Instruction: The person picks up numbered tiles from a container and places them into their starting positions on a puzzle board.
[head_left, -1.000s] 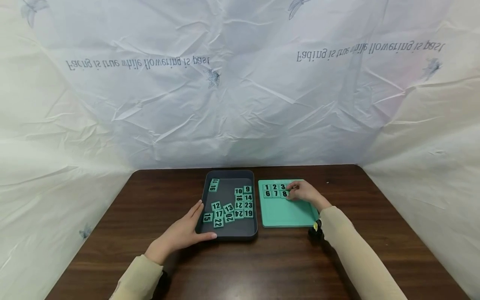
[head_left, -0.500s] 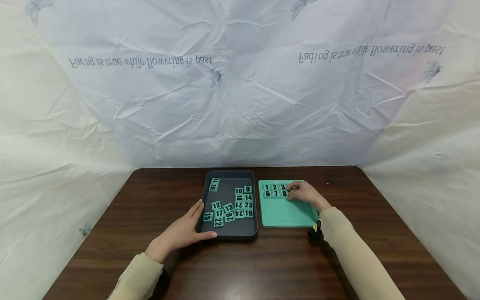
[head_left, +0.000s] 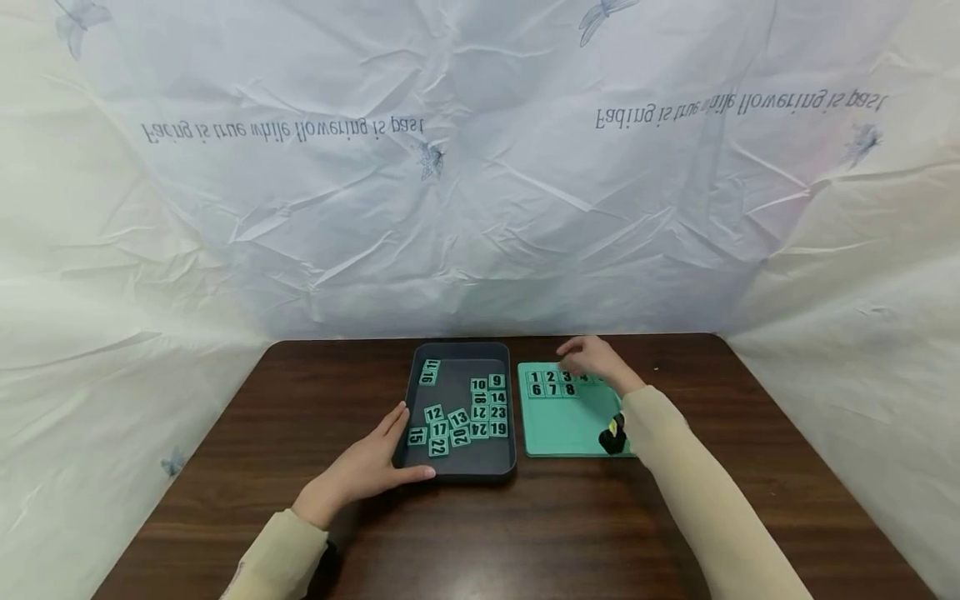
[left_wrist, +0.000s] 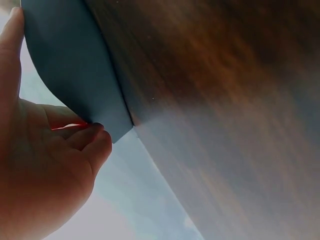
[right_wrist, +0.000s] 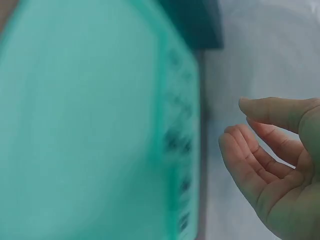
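Note:
A dark tray point(head_left: 420, 367) holds several loose green number tiles point(head_left: 465, 417). My left hand point(head_left: 375, 462) grips the tray's near left corner, thumb along the front edge; in the left wrist view its fingers point(left_wrist: 92, 142) curl against the tray point(left_wrist: 70, 65). To the right lies a green board point(head_left: 570, 425) with tiles 1 to 4 in its far row and 6, 7, 8 point(head_left: 552, 390) in the second. My right hand point(head_left: 577, 357) hovers over the board's far edge. It is empty, with loosely curled fingers point(right_wrist: 245, 150) beside the blurred board point(right_wrist: 75, 125).
The brown table point(head_left: 300, 400) is closed in by crumpled white sheeting point(head_left: 480, 208) at the back and both sides. Bare wood lies left of the tray, right of the board and along the near edge.
My right hand has lifted off the tile next to the 8 and moved up and left, to above the board's far edge. The left hand and tray have stayed put.

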